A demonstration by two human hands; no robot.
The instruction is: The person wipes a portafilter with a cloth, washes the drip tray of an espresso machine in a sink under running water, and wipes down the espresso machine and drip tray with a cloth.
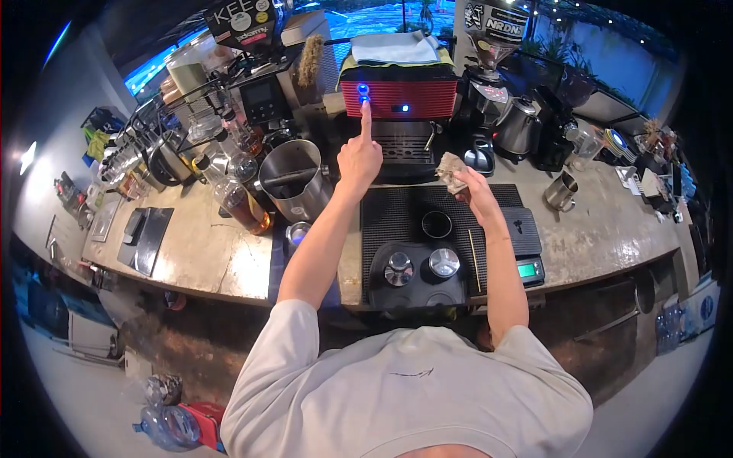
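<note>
My left hand (359, 162) reaches up to the red espresso machine (431, 95). Its index finger is stretched out, the tip at the lower of two blue-lit buttons (363, 89) on the front panel; the other fingers curl in and hold nothing. A crumpled beige cloth (453, 172) is pinched in my right hand (479, 197), in front of the machine's right side. Beneath that hand, a black cup (436, 224) stands on the ribbed black mat (382, 210). Two metal-topped tools, perhaps tampers (398, 269), sit in a black holder (416, 294) closer to me.
A steel bin (296, 187) and an amber bottle (237, 200) stand left of my left forearm. To the right are a digital scale (527, 263), a steel milk pitcher (561, 191) and a gooseneck kettle (515, 130). A coffee grinder (489, 99) stands beside the machine. Folded cloths (397, 47) lie on top.
</note>
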